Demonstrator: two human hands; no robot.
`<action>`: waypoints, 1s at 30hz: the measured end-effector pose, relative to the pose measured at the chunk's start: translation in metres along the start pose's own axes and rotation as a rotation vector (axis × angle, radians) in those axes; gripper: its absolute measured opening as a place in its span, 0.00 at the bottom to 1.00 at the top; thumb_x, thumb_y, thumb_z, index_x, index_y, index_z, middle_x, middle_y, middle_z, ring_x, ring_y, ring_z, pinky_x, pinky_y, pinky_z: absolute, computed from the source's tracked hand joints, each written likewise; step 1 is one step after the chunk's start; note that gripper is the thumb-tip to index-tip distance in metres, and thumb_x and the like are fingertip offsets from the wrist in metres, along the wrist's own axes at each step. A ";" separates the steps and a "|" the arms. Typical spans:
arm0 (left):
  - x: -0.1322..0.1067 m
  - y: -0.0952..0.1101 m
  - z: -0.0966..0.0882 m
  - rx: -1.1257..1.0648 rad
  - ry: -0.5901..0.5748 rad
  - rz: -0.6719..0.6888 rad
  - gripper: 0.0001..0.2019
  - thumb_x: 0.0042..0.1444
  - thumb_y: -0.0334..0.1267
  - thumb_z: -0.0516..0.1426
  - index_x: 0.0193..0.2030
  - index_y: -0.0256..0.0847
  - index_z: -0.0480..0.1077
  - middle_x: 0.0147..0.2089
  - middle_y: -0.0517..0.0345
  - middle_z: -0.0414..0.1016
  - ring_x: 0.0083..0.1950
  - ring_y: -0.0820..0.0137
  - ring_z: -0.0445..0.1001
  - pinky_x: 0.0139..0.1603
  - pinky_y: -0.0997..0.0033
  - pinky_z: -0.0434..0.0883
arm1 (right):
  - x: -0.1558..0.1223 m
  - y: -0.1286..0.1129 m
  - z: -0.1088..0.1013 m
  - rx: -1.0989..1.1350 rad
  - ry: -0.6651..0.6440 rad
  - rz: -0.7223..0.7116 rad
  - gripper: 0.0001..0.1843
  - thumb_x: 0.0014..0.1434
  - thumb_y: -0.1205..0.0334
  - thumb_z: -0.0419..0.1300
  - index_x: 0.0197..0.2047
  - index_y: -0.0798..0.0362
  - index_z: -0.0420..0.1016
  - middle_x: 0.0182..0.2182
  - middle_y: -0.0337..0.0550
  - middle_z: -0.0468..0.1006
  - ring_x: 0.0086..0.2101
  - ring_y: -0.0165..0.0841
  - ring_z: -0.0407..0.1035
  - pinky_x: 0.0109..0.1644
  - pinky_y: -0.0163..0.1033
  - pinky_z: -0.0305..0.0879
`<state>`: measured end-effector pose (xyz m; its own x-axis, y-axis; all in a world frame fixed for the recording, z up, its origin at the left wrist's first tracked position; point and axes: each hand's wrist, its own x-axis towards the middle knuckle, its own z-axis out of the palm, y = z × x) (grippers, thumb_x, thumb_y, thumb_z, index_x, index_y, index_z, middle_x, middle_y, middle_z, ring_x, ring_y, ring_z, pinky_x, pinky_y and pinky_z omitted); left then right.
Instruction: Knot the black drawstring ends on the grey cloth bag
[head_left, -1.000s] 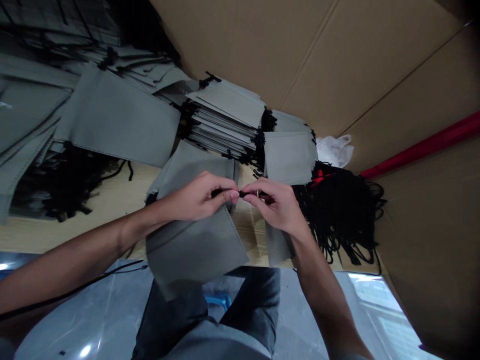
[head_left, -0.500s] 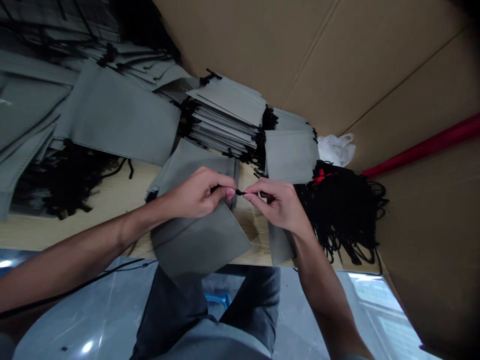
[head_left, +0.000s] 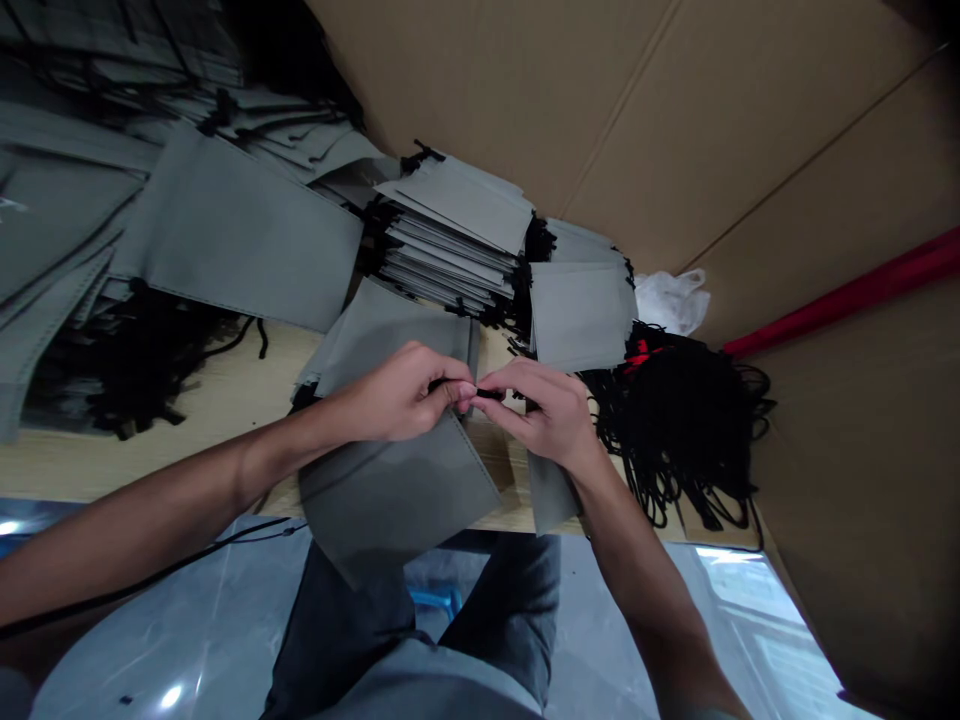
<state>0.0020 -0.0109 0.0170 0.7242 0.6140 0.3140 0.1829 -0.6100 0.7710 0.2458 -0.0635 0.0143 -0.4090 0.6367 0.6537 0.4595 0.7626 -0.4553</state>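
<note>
**Both hands pinching a black cord at a grey pouch**

Left hand (head_left: 394,395) and right hand (head_left: 544,410) meet fingertip to fingertip over the near edge of the table (head_left: 225,395), each pinching the short black cord (head_left: 487,394) between thumb and forefinger. Cord sits at the top corner of the grey pouch (head_left: 397,490), which overhangs the table edge toward the lap. Far side: stack of grey pouches (head_left: 450,240). Right: bundle of black cords (head_left: 682,420) against the cardboard wall (head_left: 675,120).
</note>
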 end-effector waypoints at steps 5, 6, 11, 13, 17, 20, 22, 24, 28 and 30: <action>0.000 -0.001 0.001 -0.014 0.013 0.013 0.16 0.73 0.38 0.57 0.34 0.40 0.80 0.28 0.61 0.80 0.26 0.75 0.68 0.28 0.74 0.61 | 0.000 -0.003 -0.002 0.002 -0.040 0.055 0.03 0.75 0.59 0.71 0.47 0.47 0.87 0.39 0.40 0.91 0.36 0.33 0.83 0.44 0.38 0.81; 0.000 0.000 0.001 -0.019 0.018 0.017 0.15 0.72 0.38 0.57 0.34 0.40 0.79 0.28 0.61 0.80 0.26 0.75 0.68 0.28 0.74 0.60 | 0.000 -0.004 -0.003 0.006 -0.051 0.077 0.03 0.75 0.59 0.71 0.46 0.47 0.87 0.39 0.40 0.91 0.36 0.33 0.83 0.43 0.37 0.81; -0.001 0.004 0.001 -0.045 0.035 0.014 0.17 0.72 0.38 0.57 0.32 0.40 0.79 0.25 0.62 0.77 0.24 0.76 0.63 0.27 0.73 0.58 | 0.000 -0.006 -0.009 0.045 -0.089 0.167 0.06 0.75 0.56 0.71 0.44 0.46 0.87 0.38 0.39 0.90 0.34 0.32 0.80 0.41 0.38 0.79; -0.001 0.005 0.002 -0.054 0.037 0.009 0.17 0.72 0.39 0.57 0.32 0.40 0.79 0.25 0.62 0.76 0.24 0.75 0.63 0.27 0.73 0.58 | -0.001 -0.005 -0.010 0.067 -0.099 0.197 0.06 0.75 0.55 0.71 0.45 0.46 0.87 0.38 0.39 0.89 0.33 0.32 0.79 0.40 0.38 0.78; -0.001 0.003 0.004 -0.044 0.053 -0.012 0.15 0.71 0.40 0.58 0.33 0.39 0.80 0.26 0.62 0.76 0.24 0.76 0.64 0.26 0.75 0.58 | -0.004 -0.002 -0.010 0.108 -0.098 0.272 0.06 0.74 0.54 0.73 0.47 0.46 0.87 0.40 0.40 0.89 0.35 0.33 0.80 0.40 0.38 0.76; 0.000 0.000 0.005 -0.028 0.086 -0.039 0.14 0.70 0.40 0.60 0.35 0.39 0.82 0.23 0.64 0.72 0.23 0.77 0.61 0.25 0.76 0.56 | -0.007 0.002 -0.012 0.154 -0.109 0.325 0.10 0.74 0.56 0.72 0.55 0.46 0.86 0.45 0.43 0.89 0.39 0.34 0.81 0.41 0.38 0.77; 0.001 -0.002 0.004 -0.031 0.111 -0.061 0.12 0.71 0.42 0.61 0.41 0.38 0.84 0.24 0.64 0.73 0.24 0.76 0.63 0.25 0.77 0.56 | -0.009 0.005 -0.014 0.190 -0.121 0.348 0.15 0.75 0.59 0.69 0.62 0.46 0.83 0.50 0.46 0.88 0.43 0.36 0.82 0.44 0.40 0.79; 0.002 -0.004 0.003 -0.054 0.131 -0.083 0.13 0.72 0.44 0.62 0.51 0.38 0.86 0.28 0.62 0.79 0.24 0.75 0.67 0.25 0.76 0.58 | -0.010 0.009 -0.018 0.212 -0.122 0.362 0.17 0.77 0.62 0.63 0.66 0.46 0.80 0.52 0.48 0.88 0.48 0.38 0.83 0.50 0.43 0.80; 0.002 -0.007 0.004 -0.142 0.145 -0.095 0.18 0.74 0.49 0.63 0.59 0.39 0.82 0.36 0.55 0.88 0.29 0.70 0.78 0.29 0.75 0.67 | -0.010 0.016 -0.021 0.227 -0.095 0.389 0.15 0.83 0.62 0.55 0.65 0.46 0.79 0.54 0.49 0.90 0.49 0.38 0.85 0.53 0.46 0.81; 0.003 -0.009 0.005 -0.186 0.147 -0.093 0.18 0.73 0.52 0.64 0.58 0.40 0.81 0.39 0.52 0.90 0.33 0.67 0.83 0.33 0.73 0.72 | -0.009 0.016 -0.020 0.242 -0.078 0.396 0.12 0.84 0.61 0.54 0.61 0.46 0.78 0.54 0.49 0.90 0.48 0.37 0.86 0.54 0.46 0.83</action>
<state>0.0062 -0.0057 0.0078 0.6032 0.7376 0.3034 0.1093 -0.4532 0.8847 0.2728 -0.0590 0.0132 -0.3019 0.8835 0.3582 0.3992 0.4583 -0.7941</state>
